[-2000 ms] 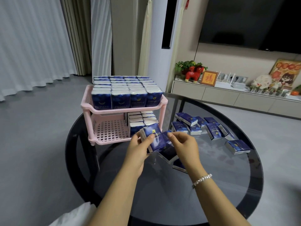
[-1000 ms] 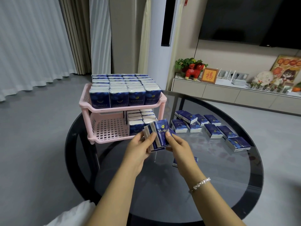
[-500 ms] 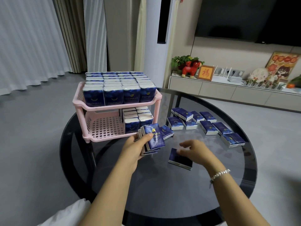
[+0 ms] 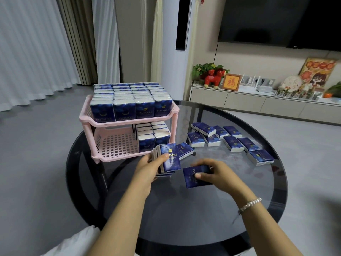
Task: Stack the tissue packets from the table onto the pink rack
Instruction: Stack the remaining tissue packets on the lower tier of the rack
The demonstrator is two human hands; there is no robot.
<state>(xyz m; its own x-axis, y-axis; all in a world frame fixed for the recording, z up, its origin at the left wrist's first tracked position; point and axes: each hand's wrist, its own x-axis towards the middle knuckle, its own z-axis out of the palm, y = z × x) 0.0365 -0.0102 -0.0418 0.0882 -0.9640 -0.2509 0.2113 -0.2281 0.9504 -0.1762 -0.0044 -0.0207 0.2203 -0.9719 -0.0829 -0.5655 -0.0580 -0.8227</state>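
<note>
on the glass table (image 4: 184,209), left hand (image 4: 147,169) gripping packet stack (image 4: 169,159), right hand (image 4: 215,174) pinching single packet (image 4: 191,177), pink rack (image 4: 118,145) beside

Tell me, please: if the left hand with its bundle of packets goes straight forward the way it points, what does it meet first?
Probably the front packets standing on the pink rack's lower shelf, just beyond the left hand's bundle; depth is unclear.
</note>
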